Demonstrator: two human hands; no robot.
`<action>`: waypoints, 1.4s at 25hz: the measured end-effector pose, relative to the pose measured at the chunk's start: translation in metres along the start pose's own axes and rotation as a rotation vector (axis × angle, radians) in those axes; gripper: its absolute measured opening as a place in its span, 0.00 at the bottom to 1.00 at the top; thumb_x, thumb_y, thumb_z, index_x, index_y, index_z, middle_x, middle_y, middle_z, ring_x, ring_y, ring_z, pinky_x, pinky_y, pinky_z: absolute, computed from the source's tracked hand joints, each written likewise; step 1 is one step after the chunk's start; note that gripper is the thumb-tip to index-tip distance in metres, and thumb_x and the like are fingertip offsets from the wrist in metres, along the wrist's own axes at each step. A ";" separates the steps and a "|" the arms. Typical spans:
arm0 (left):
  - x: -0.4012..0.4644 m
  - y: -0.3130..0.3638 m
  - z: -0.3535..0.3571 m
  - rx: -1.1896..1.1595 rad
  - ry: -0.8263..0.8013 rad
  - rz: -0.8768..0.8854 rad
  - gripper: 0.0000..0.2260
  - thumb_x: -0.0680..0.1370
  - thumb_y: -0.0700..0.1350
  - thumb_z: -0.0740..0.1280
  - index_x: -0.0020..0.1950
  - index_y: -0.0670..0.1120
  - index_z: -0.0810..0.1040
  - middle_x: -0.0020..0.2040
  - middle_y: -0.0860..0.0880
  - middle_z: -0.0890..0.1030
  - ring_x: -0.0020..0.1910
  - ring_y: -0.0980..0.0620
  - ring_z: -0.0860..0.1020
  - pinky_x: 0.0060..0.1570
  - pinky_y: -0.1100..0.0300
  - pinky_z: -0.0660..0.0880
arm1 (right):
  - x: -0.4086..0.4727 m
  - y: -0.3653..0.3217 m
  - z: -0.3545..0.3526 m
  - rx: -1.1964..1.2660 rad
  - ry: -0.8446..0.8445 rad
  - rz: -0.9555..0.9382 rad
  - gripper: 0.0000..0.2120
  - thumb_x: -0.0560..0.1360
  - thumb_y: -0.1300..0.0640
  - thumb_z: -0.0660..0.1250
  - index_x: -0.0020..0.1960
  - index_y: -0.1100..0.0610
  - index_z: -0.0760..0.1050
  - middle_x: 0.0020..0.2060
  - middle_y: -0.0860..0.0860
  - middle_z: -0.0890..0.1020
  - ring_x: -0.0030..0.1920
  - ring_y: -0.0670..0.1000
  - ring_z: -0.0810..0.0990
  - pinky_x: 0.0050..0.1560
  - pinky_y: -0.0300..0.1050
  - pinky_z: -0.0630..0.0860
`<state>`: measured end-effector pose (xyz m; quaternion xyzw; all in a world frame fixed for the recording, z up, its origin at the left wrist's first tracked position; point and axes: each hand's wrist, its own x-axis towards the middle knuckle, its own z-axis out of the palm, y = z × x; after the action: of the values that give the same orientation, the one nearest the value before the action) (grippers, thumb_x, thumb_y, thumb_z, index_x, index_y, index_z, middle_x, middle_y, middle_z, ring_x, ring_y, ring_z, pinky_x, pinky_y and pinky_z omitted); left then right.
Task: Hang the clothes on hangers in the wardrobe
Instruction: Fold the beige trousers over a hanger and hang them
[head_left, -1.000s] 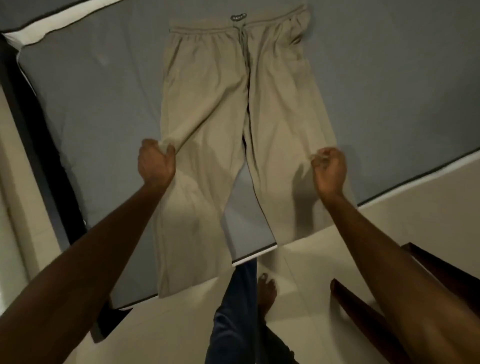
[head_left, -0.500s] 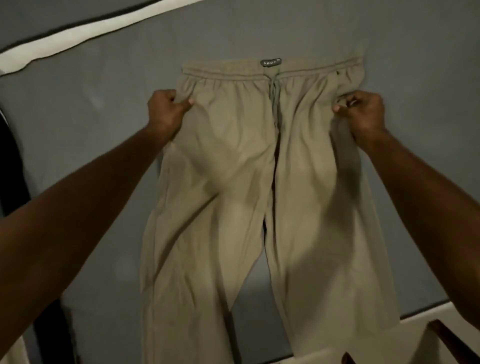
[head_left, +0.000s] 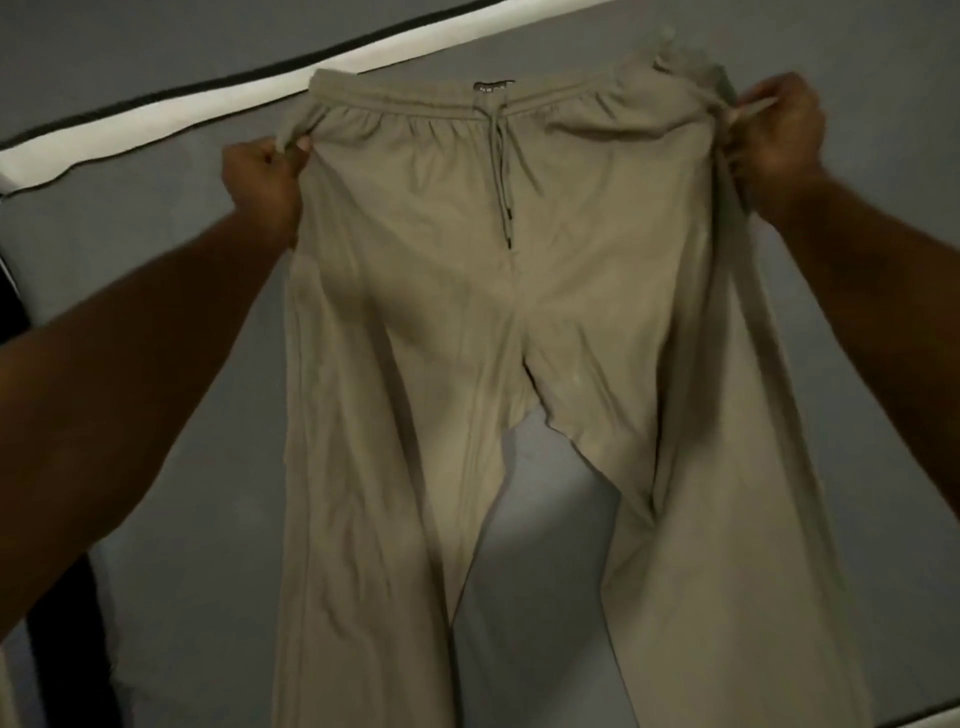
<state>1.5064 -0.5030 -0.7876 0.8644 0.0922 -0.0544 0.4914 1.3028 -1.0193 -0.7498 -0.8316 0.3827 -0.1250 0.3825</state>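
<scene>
At bottom, trousers (head_left: 467, 312) legs cut off.

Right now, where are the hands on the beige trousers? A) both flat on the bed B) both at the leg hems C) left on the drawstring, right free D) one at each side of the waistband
D: the left hand grips the trousers at the left end of the waistband and the right hand pinches the right end; the drawstring hangs untouched between them.
</scene>
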 end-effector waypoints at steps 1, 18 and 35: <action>-0.013 0.001 0.002 0.060 -0.040 0.021 0.15 0.69 0.60 0.77 0.39 0.50 0.82 0.41 0.52 0.81 0.39 0.56 0.78 0.41 0.60 0.74 | -0.008 0.002 0.006 -0.144 -0.087 0.018 0.17 0.70 0.50 0.70 0.58 0.51 0.78 0.53 0.59 0.82 0.55 0.61 0.81 0.54 0.56 0.76; -0.335 -0.097 -0.124 0.351 -0.132 -0.169 0.28 0.70 0.59 0.79 0.62 0.48 0.74 0.54 0.53 0.79 0.50 0.51 0.78 0.50 0.55 0.77 | -0.315 0.061 0.010 -0.582 -0.246 -0.395 0.35 0.83 0.37 0.55 0.84 0.53 0.52 0.83 0.53 0.51 0.83 0.55 0.48 0.80 0.59 0.50; -0.544 -0.221 -0.252 0.384 -0.179 -0.403 0.19 0.76 0.56 0.75 0.57 0.41 0.83 0.48 0.40 0.85 0.50 0.39 0.83 0.50 0.46 0.79 | -0.688 0.099 -0.036 -0.637 -0.498 -0.358 0.35 0.78 0.56 0.64 0.81 0.63 0.57 0.81 0.63 0.57 0.80 0.63 0.58 0.78 0.61 0.61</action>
<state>0.9291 -0.2334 -0.7437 0.8976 0.2065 -0.2433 0.3041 0.7663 -0.5764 -0.7391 -0.9660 0.1481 0.1390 0.1602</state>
